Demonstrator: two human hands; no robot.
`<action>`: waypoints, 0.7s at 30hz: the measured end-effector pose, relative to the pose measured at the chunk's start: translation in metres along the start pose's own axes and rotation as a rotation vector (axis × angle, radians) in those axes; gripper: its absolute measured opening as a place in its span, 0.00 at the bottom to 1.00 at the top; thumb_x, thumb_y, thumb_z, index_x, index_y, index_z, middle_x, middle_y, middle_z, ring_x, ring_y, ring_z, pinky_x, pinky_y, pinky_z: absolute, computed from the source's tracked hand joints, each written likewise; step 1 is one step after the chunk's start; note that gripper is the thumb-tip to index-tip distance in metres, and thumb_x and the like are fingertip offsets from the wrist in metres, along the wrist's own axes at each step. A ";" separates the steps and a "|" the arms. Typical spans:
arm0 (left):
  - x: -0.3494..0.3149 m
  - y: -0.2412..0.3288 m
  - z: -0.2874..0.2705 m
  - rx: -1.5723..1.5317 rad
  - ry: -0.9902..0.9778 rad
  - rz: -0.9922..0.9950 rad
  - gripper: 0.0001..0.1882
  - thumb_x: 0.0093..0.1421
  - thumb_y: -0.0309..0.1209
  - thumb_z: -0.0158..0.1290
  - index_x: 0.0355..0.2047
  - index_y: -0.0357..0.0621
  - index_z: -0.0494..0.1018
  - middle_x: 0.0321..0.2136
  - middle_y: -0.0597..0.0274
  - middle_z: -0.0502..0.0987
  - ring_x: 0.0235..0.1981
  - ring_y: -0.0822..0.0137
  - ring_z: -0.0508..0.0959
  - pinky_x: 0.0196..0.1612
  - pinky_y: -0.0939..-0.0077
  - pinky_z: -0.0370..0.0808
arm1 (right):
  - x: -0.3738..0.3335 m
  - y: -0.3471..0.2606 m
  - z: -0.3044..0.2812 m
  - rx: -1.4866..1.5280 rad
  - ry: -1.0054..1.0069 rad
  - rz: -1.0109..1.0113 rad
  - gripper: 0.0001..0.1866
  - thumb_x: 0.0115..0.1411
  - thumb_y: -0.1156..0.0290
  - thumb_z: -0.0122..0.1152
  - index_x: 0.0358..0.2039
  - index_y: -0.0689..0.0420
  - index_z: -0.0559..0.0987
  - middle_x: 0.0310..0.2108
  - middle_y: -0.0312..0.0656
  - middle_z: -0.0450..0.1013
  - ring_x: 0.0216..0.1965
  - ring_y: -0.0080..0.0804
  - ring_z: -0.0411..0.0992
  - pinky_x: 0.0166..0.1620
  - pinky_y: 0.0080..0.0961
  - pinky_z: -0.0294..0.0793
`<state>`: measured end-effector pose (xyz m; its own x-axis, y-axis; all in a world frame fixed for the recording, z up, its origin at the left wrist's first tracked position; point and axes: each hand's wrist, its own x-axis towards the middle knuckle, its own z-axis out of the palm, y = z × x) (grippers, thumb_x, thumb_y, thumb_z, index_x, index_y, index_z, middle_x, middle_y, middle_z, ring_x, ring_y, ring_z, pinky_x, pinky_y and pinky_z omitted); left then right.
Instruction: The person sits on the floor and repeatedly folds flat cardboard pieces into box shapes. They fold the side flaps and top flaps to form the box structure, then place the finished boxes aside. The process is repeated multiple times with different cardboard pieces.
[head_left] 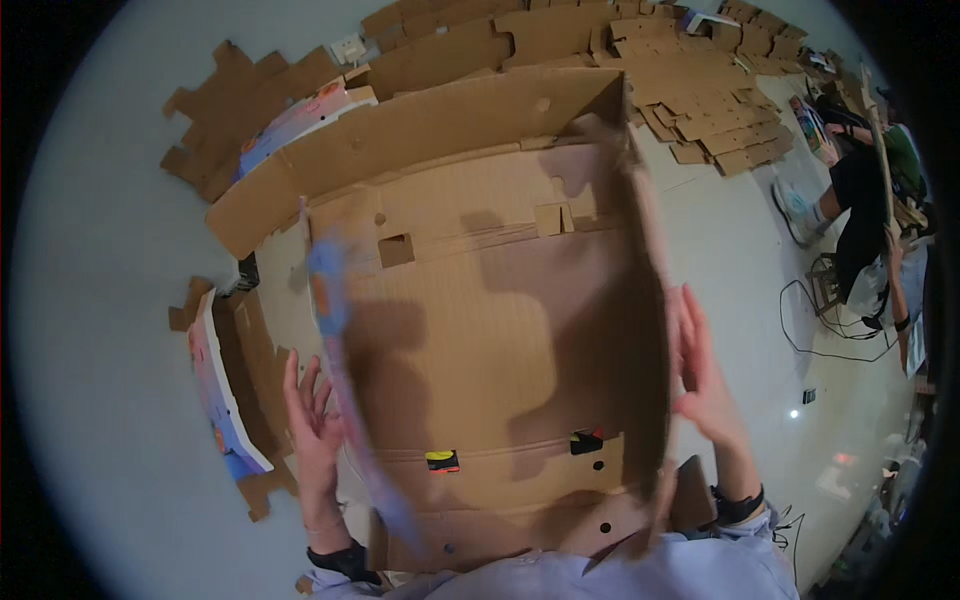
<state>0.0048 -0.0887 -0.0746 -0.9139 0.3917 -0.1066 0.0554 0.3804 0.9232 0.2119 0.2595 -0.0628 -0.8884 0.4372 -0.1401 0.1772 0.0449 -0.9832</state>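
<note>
A large cardboard box [470,340] is in front of me, its bare brown inside showing. Its walls stand up along the far and right sides, and the left wall, printed blue, is smeared by motion. Slots and small round holes are cut in its bottom panel. My left hand [318,420] is just outside the left wall with fingers spread; I cannot tell whether it touches the wall. Against the outer face of the right wall lies my right hand [705,375], its fingers stretched out and partly hidden by the cardboard.
Flattened cardboard sheets [700,95] lie on the floor at the far side. A smaller printed cardboard tray [262,370] stands at left. Another person's shoe [795,212] and legs are at far right, with a black cable [820,350] on the floor nearby.
</note>
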 end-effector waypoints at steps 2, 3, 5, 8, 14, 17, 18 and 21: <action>0.000 -0.003 -0.017 -0.305 -0.010 0.008 0.41 0.60 0.52 0.50 0.66 0.43 0.50 0.64 0.53 0.53 0.64 0.58 0.56 0.62 0.65 0.56 | 0.003 -0.007 -0.010 0.153 0.021 0.057 0.69 0.40 0.32 0.65 0.67 0.58 0.36 0.69 0.52 0.37 0.69 0.39 0.41 0.67 0.35 0.42; -0.005 0.000 -0.026 -0.394 0.001 0.007 0.40 0.61 0.51 0.49 0.65 0.42 0.51 0.63 0.54 0.54 0.63 0.60 0.57 0.62 0.67 0.57 | 0.002 -0.008 -0.013 0.215 0.055 0.128 0.70 0.38 0.30 0.65 0.68 0.58 0.36 0.69 0.51 0.38 0.69 0.39 0.41 0.67 0.35 0.42; 0.001 0.001 -0.026 -0.409 0.007 -0.105 0.38 0.62 0.48 0.50 0.65 0.42 0.50 0.63 0.54 0.56 0.62 0.61 0.58 0.61 0.69 0.59 | 0.003 0.006 -0.030 0.402 0.031 0.097 0.68 0.39 0.40 0.72 0.68 0.57 0.37 0.68 0.53 0.43 0.68 0.39 0.44 0.65 0.36 0.50; 0.004 0.008 -0.029 -0.406 0.040 -0.293 0.37 0.63 0.43 0.50 0.65 0.43 0.49 0.62 0.54 0.58 0.61 0.63 0.60 0.59 0.73 0.61 | 0.018 -0.008 -0.012 0.203 -0.033 0.194 0.66 0.40 0.52 0.75 0.68 0.55 0.38 0.65 0.54 0.50 0.65 0.40 0.52 0.60 0.34 0.60; 0.009 0.027 0.005 -0.248 -0.049 -0.246 0.62 0.43 0.42 0.69 0.68 0.51 0.35 0.63 0.38 0.51 0.62 0.55 0.59 0.60 0.63 0.62 | 0.032 -0.008 0.023 -0.087 0.136 0.138 0.56 0.42 0.68 0.72 0.67 0.58 0.46 0.54 0.49 0.64 0.50 0.34 0.68 0.53 0.29 0.67; 0.009 0.029 -0.001 -0.194 -0.057 -0.151 0.65 0.40 0.47 0.70 0.67 0.47 0.36 0.65 0.40 0.48 0.64 0.54 0.57 0.63 0.61 0.55 | 0.038 -0.009 0.025 -0.018 0.110 0.118 0.53 0.43 0.69 0.70 0.66 0.60 0.49 0.53 0.49 0.65 0.51 0.35 0.69 0.53 0.30 0.67; 0.009 0.008 -0.014 -0.226 -0.082 -0.111 0.63 0.41 0.44 0.69 0.67 0.45 0.37 0.63 0.44 0.52 0.61 0.56 0.61 0.61 0.63 0.60 | 0.039 -0.009 0.023 0.074 0.068 0.126 0.52 0.43 0.69 0.69 0.65 0.61 0.50 0.51 0.50 0.66 0.51 0.36 0.69 0.54 0.30 0.67; 0.022 0.014 -0.002 -0.205 -0.089 -0.103 0.60 0.43 0.39 0.68 0.67 0.45 0.39 0.60 0.48 0.59 0.58 0.59 0.66 0.58 0.65 0.65 | 0.033 0.016 0.001 0.340 0.106 0.110 0.51 0.43 0.65 0.70 0.64 0.61 0.52 0.51 0.49 0.67 0.50 0.37 0.69 0.54 0.31 0.67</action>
<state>-0.0156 -0.0761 -0.0637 -0.8709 0.4354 -0.2278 -0.1272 0.2480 0.9604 0.1854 0.2736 -0.0832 -0.8201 0.5139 -0.2516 0.1024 -0.3008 -0.9482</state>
